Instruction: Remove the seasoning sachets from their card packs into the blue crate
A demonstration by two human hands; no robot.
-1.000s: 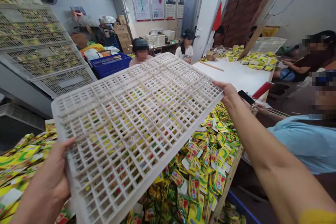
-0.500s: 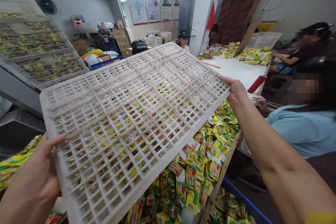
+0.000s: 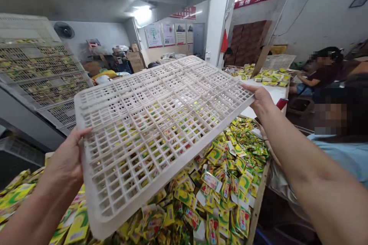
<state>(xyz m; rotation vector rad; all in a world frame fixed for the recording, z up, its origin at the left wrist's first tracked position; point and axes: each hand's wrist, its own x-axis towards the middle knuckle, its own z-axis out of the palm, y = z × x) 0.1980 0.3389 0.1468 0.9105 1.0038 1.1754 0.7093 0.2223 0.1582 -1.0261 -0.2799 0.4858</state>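
Note:
A white plastic lattice crate (image 3: 161, 122) is held up between my two hands, tilted with its gridded face toward me. My left hand (image 3: 67, 157) grips its left edge, thumb over the rim. On the far right corner, my right hand (image 3: 260, 99) is closed around the edge. Through the grid and below it shows a heap of small yellow and green packets (image 3: 218, 183) with red and white print, spread over a table. The fingers beneath the crate are hidden.
Stacked white crates (image 3: 43, 72) filled with packets stand at the left. A person in a light blue top (image 3: 342, 153) sits close on the right, another person (image 3: 319, 69) farther back. A white table (image 3: 250, 111) with packet piles lies beyond; a pillar (image 3: 220, 11) rises behind.
The crate has shifted a little right and down in view, still in both hands. My view has tilted up, with more ceiling and wall showing. More of the packet heap shows below the crate.

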